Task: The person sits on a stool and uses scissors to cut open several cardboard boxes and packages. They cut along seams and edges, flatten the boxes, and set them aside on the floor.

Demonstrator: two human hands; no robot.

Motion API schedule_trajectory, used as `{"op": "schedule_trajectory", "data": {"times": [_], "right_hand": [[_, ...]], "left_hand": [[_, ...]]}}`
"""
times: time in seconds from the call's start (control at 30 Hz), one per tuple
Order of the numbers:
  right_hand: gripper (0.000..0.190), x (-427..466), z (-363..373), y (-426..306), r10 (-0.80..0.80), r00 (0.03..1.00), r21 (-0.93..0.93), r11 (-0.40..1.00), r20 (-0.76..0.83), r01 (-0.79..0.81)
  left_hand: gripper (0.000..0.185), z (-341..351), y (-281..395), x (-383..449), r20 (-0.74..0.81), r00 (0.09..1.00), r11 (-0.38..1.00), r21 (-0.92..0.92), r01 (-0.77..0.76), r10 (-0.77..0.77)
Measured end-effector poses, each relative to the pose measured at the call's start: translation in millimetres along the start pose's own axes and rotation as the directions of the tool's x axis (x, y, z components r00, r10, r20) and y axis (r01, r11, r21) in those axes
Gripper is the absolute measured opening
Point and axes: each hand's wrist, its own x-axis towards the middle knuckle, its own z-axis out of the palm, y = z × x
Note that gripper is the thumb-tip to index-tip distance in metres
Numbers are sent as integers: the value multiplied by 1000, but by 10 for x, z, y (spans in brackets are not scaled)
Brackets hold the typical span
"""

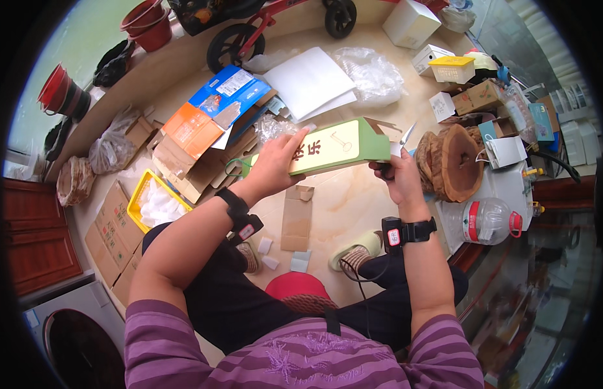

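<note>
A long green cardboard box (350,143) with a pale yellow face is held up in front of me, tilted slightly. It bears printed characters and a drawing of a key. My left hand (277,163) grips its left half, thumb and fingers across the printed face. A green cord (232,167) loops out at that end. In my right hand (407,177), at the box's right end, are scissors (407,134) with the metal blades pointing up and away. A small white piece (394,150) shows between this hand and the box; whether it belongs to the box, I cannot tell.
Flattened cardboard (194,131), white foam sheets (311,82) and bubble wrap (372,75) lie ahead. A yellow basket (136,206) holds white pieces at left. Wood slabs (462,163) and a large plastic bottle (491,221) stand at right. A cardboard strip (296,219) lies between my feet.
</note>
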Motion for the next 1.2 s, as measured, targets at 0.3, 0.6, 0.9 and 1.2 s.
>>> {"op": "schedule_trajectory", "data": {"times": [0.3,0.6,0.9,1.2], "right_hand": [[32,43,218,-61,-468,878,-221,871,-101,439],[11,4,366,-430,-304,952,-667,705,24,242],[37,72,395,-477,-465,883,-143,872,61,469],[54,282,553,107,-150,982,-153,974,111,166]], "left_hand": [[77,69,-119,22,73,996,913,-408,-19,54],[68,42,-110,-28,10,1000,993,-116,8,-7],[61,-2,-154,-23,356,934,769,-585,259,-43],[47,-169,-84,-15,575,816,172,-799,576,-61]]}}
